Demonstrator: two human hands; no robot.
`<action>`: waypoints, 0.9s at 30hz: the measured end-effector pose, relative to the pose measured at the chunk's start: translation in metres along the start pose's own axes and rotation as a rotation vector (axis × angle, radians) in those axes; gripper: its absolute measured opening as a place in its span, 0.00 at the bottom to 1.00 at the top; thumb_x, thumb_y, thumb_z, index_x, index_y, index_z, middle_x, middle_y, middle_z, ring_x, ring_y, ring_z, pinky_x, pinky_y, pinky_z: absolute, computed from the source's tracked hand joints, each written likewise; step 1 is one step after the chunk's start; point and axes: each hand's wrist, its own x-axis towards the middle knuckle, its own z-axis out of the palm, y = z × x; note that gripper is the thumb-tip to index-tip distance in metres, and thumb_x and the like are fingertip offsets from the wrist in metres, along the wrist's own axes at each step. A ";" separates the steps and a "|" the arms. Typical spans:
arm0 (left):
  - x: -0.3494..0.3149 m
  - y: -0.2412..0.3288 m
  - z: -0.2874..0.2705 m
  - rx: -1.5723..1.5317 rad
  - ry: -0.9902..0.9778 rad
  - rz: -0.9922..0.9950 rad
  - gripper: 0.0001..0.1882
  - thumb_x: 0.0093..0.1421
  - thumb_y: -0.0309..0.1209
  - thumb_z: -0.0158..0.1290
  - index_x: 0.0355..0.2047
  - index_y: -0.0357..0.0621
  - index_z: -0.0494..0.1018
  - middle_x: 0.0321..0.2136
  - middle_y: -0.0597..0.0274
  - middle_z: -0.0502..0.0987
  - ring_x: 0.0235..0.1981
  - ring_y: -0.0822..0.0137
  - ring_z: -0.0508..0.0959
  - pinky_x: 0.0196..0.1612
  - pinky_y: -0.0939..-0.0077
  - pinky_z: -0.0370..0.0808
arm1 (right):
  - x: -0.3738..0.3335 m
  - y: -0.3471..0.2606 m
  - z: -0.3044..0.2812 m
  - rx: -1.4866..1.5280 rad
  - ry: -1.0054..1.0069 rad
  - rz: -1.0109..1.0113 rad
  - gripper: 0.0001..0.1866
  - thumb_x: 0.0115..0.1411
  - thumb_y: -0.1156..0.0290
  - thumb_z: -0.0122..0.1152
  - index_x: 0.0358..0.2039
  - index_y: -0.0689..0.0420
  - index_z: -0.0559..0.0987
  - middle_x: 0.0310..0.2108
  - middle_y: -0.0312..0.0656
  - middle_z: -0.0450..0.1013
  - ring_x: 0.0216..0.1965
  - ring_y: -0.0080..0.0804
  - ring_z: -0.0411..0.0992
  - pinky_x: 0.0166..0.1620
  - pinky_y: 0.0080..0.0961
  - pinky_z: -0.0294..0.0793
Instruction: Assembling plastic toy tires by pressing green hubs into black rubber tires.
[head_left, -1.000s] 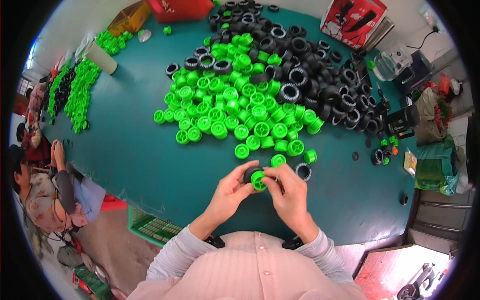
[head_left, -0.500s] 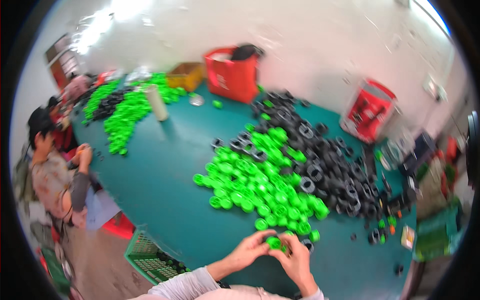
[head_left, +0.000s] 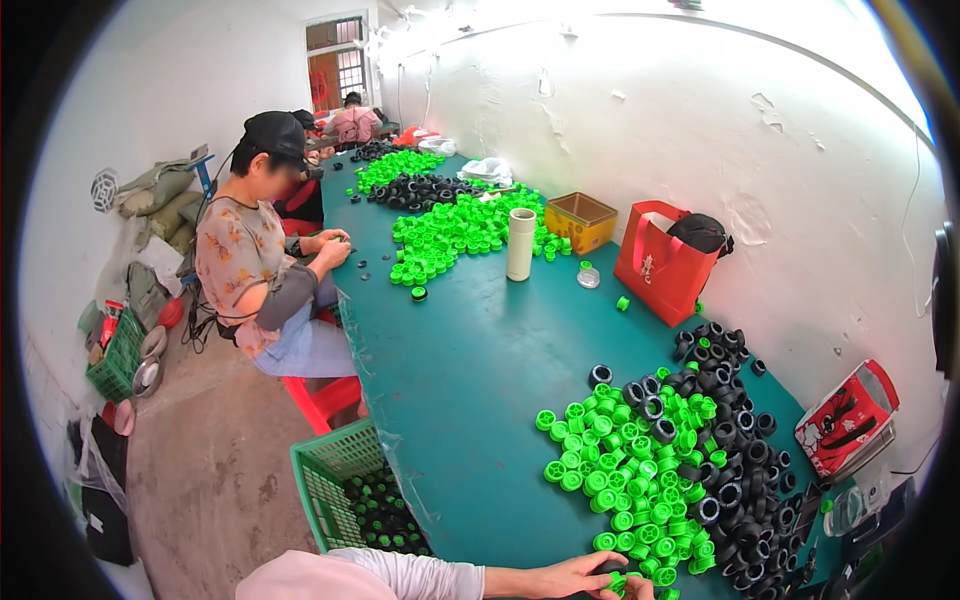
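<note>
At the lower edge of the table, my left hand [head_left: 572, 576] is closed on a small black tyre [head_left: 608, 567]. Against that tyre sits a green plastic wheel hub [head_left: 617, 581], pinched by my right hand [head_left: 637, 588], which the lower edge of the picture partly cuts off. Just beyond my hands spreads a heap of green wheel hubs [head_left: 625, 478]. A pile of black tyres [head_left: 735, 480] lies along its right side, and a few tyres rest on top of the green heap.
Left of the table stands a green basket [head_left: 335, 450] with black-and-green wheels inside. A seated co-worker [head_left: 250, 240] works at the table's left edge. Farther back are a cream flask [head_left: 520, 245], a yellow box [head_left: 580, 222] and a red bag [head_left: 660, 262]. A red-and-white bag [head_left: 848, 420] leans at right.
The view has swung left and up, so my hands and the heaps now sit lower and farther right. My hands remain together on the tyre and hub.
</note>
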 end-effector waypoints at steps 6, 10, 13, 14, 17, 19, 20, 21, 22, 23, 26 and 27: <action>0.001 0.011 0.003 -0.152 -0.014 -0.105 0.23 0.72 0.36 0.48 0.62 0.38 0.61 0.52 0.58 0.72 0.53 0.68 0.72 0.53 0.70 0.74 | -0.002 -0.003 0.006 0.028 0.032 0.084 0.19 0.62 0.67 0.67 0.50 0.63 0.75 0.38 0.50 0.78 0.35 0.37 0.77 0.41 0.32 0.76; 0.007 -0.003 -0.004 0.254 0.026 0.041 0.23 0.72 0.38 0.49 0.60 0.36 0.63 0.52 0.57 0.72 0.55 0.67 0.70 0.58 0.69 0.70 | -0.001 0.006 0.004 0.237 -0.027 0.201 0.18 0.64 0.67 0.65 0.49 0.64 0.74 0.39 0.50 0.78 0.38 0.35 0.77 0.44 0.30 0.76; 0.003 0.008 -0.001 0.243 -0.005 0.014 0.23 0.71 0.39 0.50 0.59 0.36 0.64 0.52 0.56 0.72 0.56 0.67 0.70 0.59 0.69 0.68 | -0.002 0.007 0.002 0.289 -0.054 0.221 0.17 0.65 0.68 0.63 0.50 0.64 0.74 0.39 0.51 0.78 0.40 0.35 0.77 0.45 0.29 0.76; 0.003 0.009 -0.001 0.245 -0.023 0.020 0.23 0.71 0.40 0.50 0.59 0.36 0.64 0.52 0.56 0.71 0.55 0.67 0.70 0.58 0.69 0.69 | -0.003 0.005 0.002 0.275 -0.061 0.208 0.17 0.65 0.68 0.62 0.50 0.64 0.74 0.39 0.51 0.78 0.40 0.34 0.77 0.46 0.29 0.76; 0.000 0.025 0.002 0.149 -0.096 0.000 0.23 0.71 0.39 0.51 0.59 0.37 0.64 0.52 0.57 0.72 0.53 0.68 0.71 0.55 0.71 0.71 | -0.003 -0.001 0.000 0.139 -0.035 0.160 0.17 0.65 0.72 0.60 0.53 0.64 0.73 0.39 0.50 0.78 0.40 0.34 0.76 0.46 0.28 0.76; -0.005 0.042 0.007 0.100 -0.128 -0.030 0.23 0.71 0.38 0.50 0.59 0.37 0.64 0.51 0.57 0.72 0.51 0.68 0.73 0.53 0.71 0.73 | -0.003 -0.009 -0.002 0.090 -0.022 0.152 0.18 0.65 0.74 0.59 0.54 0.63 0.73 0.38 0.49 0.78 0.39 0.34 0.76 0.45 0.28 0.76; -0.006 0.051 0.009 0.099 -0.139 -0.046 0.22 0.71 0.37 0.50 0.59 0.37 0.64 0.50 0.58 0.73 0.50 0.68 0.73 0.51 0.71 0.74 | -0.003 -0.011 -0.002 0.064 -0.012 0.150 0.18 0.64 0.75 0.59 0.54 0.63 0.73 0.38 0.48 0.78 0.39 0.33 0.76 0.44 0.28 0.76; -0.008 0.055 0.010 0.100 -0.143 -0.062 0.22 0.71 0.37 0.50 0.59 0.37 0.63 0.50 0.58 0.73 0.49 0.68 0.74 0.50 0.71 0.75 | -0.002 -0.010 -0.002 0.072 -0.042 0.136 0.18 0.64 0.76 0.59 0.54 0.62 0.73 0.38 0.48 0.78 0.39 0.33 0.75 0.44 0.28 0.75; -0.007 0.048 0.007 0.145 -0.147 -0.056 0.21 0.71 0.36 0.49 0.59 0.37 0.64 0.49 0.58 0.74 0.48 0.68 0.75 0.50 0.70 0.75 | -0.002 -0.007 -0.002 0.080 -0.073 0.123 0.19 0.64 0.76 0.59 0.55 0.62 0.74 0.38 0.47 0.78 0.39 0.32 0.75 0.44 0.28 0.75; -0.003 0.035 0.001 0.189 -0.150 -0.050 0.21 0.71 0.36 0.49 0.59 0.37 0.64 0.48 0.58 0.74 0.48 0.68 0.75 0.49 0.70 0.75 | -0.002 -0.005 -0.003 0.088 -0.103 0.110 0.19 0.63 0.76 0.60 0.55 0.61 0.74 0.38 0.47 0.78 0.39 0.32 0.75 0.43 0.28 0.75; -0.002 0.030 0.004 0.172 -0.120 -0.067 0.18 0.71 0.35 0.48 0.57 0.38 0.66 0.46 0.58 0.76 0.47 0.68 0.76 0.48 0.71 0.76 | -0.003 -0.005 -0.004 0.025 -0.101 0.066 0.19 0.62 0.75 0.62 0.54 0.60 0.75 0.35 0.46 0.79 0.35 0.34 0.76 0.40 0.29 0.76; -0.004 0.031 0.006 0.142 -0.099 -0.083 0.18 0.71 0.34 0.47 0.56 0.38 0.66 0.45 0.59 0.76 0.47 0.68 0.76 0.48 0.71 0.76 | -0.003 -0.006 -0.004 0.007 -0.101 0.056 0.19 0.62 0.75 0.63 0.54 0.60 0.75 0.34 0.46 0.79 0.34 0.34 0.77 0.40 0.29 0.76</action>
